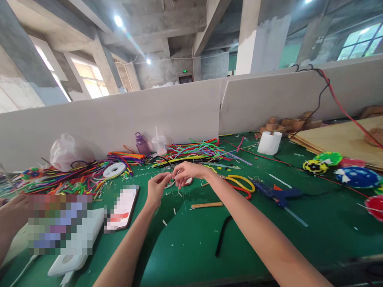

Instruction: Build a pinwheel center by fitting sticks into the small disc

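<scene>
Green tabletop (185, 255) spreads beneath the left hand (157, 187) and right hand (188, 172), which come together, pinching a thin looped strand (176, 195) that hangs just below them. Left of them lies a smartphone (128, 209); right, a blue hot-glue gun (275, 193); beyond, heaped pipe cleaners (197, 150).

Near the middle of the frame we see a purple bottle (141, 145) beside a cup with a straw (159, 146); a plastic bag (63, 152) sits farther left. Toward the lower left of the frame we find a phone (127, 205) near a white device (82, 245). At upper right, a red cable (341, 105) crosses the pale partition (167, 109); at upper left, a ceiling lamp (118, 21) glows.
</scene>
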A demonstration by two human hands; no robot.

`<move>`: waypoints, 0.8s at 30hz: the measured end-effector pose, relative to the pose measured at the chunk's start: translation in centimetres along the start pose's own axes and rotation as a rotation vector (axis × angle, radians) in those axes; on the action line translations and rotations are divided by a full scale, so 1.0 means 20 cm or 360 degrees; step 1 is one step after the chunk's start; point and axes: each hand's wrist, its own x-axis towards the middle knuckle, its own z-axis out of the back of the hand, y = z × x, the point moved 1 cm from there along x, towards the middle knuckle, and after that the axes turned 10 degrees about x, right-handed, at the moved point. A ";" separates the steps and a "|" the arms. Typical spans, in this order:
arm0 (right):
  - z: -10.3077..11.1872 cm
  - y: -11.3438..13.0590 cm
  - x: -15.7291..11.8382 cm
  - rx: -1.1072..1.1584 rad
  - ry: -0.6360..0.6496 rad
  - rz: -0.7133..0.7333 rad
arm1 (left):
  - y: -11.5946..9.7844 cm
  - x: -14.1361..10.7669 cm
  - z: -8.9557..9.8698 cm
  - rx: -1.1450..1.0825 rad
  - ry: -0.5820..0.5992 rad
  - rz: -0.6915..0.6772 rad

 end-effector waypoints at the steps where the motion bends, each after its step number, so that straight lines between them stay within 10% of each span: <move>1: 0.00 0.00 0.00 -0.0002 0.0001 -0.0005 | 0.00 0.00 0.00 0.0007 0.0000 -0.0008; 24: -0.04 -0.06 0.06 0.0048 -0.0017 -0.0072 | 0.00 0.00 0.00 -0.0014 -0.0035 0.0003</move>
